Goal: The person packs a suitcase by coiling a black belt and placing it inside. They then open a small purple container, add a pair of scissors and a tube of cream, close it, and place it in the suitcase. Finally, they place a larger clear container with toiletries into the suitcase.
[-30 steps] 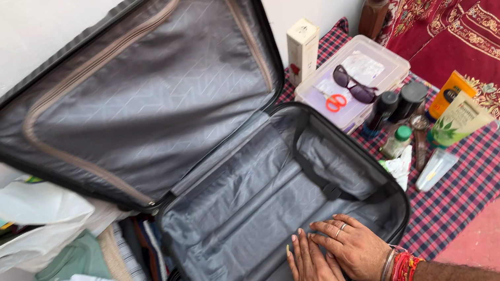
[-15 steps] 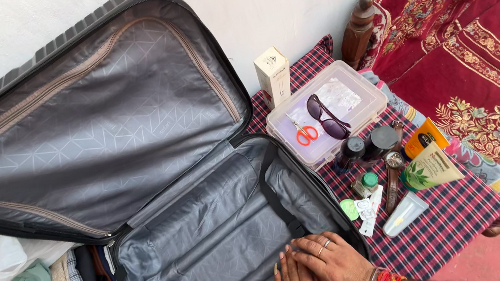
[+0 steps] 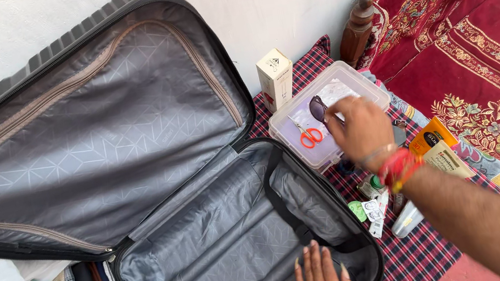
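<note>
Right hand (image 3: 361, 126) fingers curled over sunglasses (image 3: 317, 108), grip unclear, left hand (image 3: 322, 279) flat in suitcase (image 3: 224, 231)

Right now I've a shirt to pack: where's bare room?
The suitcase base is bare between its strap and left wall, beyond the left hand. Crowded: the checked cloth under the right hand, with clear box, scissors and tubes.

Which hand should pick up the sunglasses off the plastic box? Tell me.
Right. The right hand is already over the clear plastic box, fingers at the sunglasses beside the orange scissors. The left hand rests flat on the suitcase lining, farther away.
</note>
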